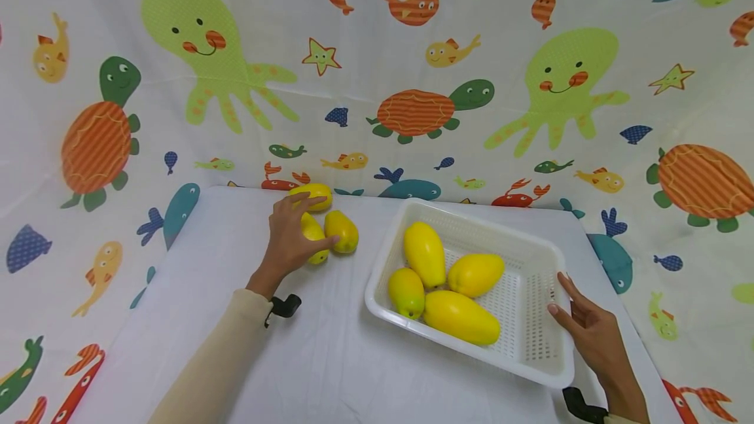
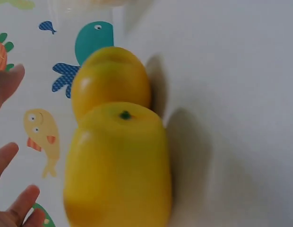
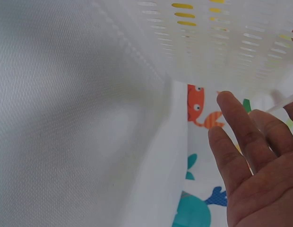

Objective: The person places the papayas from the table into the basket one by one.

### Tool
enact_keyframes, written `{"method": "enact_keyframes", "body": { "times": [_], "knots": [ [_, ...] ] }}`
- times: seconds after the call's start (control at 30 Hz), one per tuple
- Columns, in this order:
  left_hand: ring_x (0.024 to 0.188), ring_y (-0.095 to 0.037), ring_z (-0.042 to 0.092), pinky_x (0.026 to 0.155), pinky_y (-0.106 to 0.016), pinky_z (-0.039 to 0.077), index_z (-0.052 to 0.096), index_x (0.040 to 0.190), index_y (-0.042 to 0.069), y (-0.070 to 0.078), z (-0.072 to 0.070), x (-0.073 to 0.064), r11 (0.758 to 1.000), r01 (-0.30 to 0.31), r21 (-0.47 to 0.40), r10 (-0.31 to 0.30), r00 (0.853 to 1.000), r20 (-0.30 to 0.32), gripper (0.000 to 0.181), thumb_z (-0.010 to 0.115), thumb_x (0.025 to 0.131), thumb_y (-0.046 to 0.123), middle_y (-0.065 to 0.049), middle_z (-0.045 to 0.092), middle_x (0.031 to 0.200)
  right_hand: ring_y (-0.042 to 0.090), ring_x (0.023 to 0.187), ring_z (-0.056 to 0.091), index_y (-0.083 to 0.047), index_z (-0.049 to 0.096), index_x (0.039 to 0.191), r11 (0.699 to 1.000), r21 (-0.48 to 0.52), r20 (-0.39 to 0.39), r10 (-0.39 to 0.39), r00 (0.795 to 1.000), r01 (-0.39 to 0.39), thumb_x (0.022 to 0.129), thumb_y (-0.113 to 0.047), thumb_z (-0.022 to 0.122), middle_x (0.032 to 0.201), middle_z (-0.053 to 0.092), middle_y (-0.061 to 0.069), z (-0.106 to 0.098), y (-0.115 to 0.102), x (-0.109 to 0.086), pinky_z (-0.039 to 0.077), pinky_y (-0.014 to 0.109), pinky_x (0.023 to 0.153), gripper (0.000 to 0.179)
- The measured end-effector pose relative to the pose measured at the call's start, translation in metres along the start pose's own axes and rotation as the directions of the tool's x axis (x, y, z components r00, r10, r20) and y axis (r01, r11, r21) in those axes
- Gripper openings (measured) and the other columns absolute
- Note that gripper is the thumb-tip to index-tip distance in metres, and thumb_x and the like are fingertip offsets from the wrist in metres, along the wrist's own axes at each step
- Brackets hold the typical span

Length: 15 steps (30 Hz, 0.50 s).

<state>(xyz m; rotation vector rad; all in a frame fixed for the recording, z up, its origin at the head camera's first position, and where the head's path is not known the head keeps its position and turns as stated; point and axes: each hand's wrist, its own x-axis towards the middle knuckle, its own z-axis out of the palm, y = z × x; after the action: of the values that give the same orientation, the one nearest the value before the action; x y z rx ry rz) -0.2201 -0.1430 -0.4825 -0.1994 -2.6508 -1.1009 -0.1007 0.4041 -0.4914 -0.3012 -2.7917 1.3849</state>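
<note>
My left hand arches over several yellow oblong fruits that look like mangoes, fingers and thumb spread apart. One fruit lies behind the others under the fingertips, a second is partly hidden by the hand, and a third sits by the thumb tip. In the left wrist view, a fruit stands large in front with nothing gripping it. My right hand holds the right end of a white plastic basket, thumb over the rim. Its fingers lie outside the slotted wall.
Inside the basket, several yellow fruits lie toward its left end. The table has a white cloth. A curtain with sea animals hangs behind the table and at its sides.
</note>
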Motion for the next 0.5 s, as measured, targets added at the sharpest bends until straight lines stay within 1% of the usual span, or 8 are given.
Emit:
{"method": "enact_keyframes", "body": {
  "times": [0.13, 0.3, 0.4, 0.5],
  "knots": [
    [0.151, -0.046, 0.024, 0.12, -0.07, 0.022, 0.059, 0.149, 0.02, -0.009, 0.004, -0.002, 0.996, 0.087, 0.029, -0.086, 0.996, -0.035, 0.085, 0.092, 0.076, 0.049, -0.019, 0.036, 0.164, 0.049, 0.134, 0.053, -0.034, 0.033, 0.165, 1.0, 0.001, 0.002, 0.004, 1.0, -0.004, 0.101, -0.041, 0.072, 0.17, 0.027, 0.005, 0.0, -0.001, 0.0, 0.067, 0.037, 0.07, 0.075],
    [0.153, -0.045, 0.018, 0.12, -0.07, 0.022, 0.055, 0.152, 0.018, -0.016, 0.009, -0.002, 0.986, 0.163, 0.029, -0.161, 0.984, -0.075, 0.088, 0.09, 0.078, 0.048, -0.022, 0.027, 0.168, 0.05, 0.134, 0.054, -0.036, 0.032, 0.165, 1.0, -0.004, 0.002, 0.013, 1.0, -0.013, 0.101, -0.043, 0.072, 0.17, 0.028, 0.007, 0.0, -0.002, 0.0, 0.067, 0.037, 0.07, 0.076],
    [0.154, -0.044, 0.016, 0.121, -0.072, 0.023, 0.053, 0.154, 0.018, -0.02, 0.013, -0.002, 0.978, 0.207, 0.032, -0.204, 0.975, -0.084, 0.089, 0.089, 0.079, 0.049, -0.021, 0.022, 0.17, 0.05, 0.134, 0.054, -0.036, 0.032, 0.165, 1.0, -0.005, 0.002, 0.018, 1.0, -0.018, 0.101, -0.044, 0.072, 0.17, 0.029, 0.008, 0.0, -0.002, 0.001, 0.067, 0.037, 0.069, 0.076],
    [0.155, -0.044, 0.014, 0.121, -0.073, 0.024, 0.051, 0.155, 0.018, -0.023, 0.016, -0.001, 0.969, 0.245, 0.031, -0.242, 0.967, -0.074, 0.089, 0.088, 0.08, 0.049, -0.02, 0.017, 0.171, 0.051, 0.134, 0.054, -0.037, 0.031, 0.165, 1.0, -0.002, 0.004, 0.026, 1.0, -0.026, 0.101, -0.044, 0.072, 0.17, 0.028, 0.01, 0.0, -0.002, 0.001, 0.067, 0.037, 0.069, 0.076]
  ]
}}
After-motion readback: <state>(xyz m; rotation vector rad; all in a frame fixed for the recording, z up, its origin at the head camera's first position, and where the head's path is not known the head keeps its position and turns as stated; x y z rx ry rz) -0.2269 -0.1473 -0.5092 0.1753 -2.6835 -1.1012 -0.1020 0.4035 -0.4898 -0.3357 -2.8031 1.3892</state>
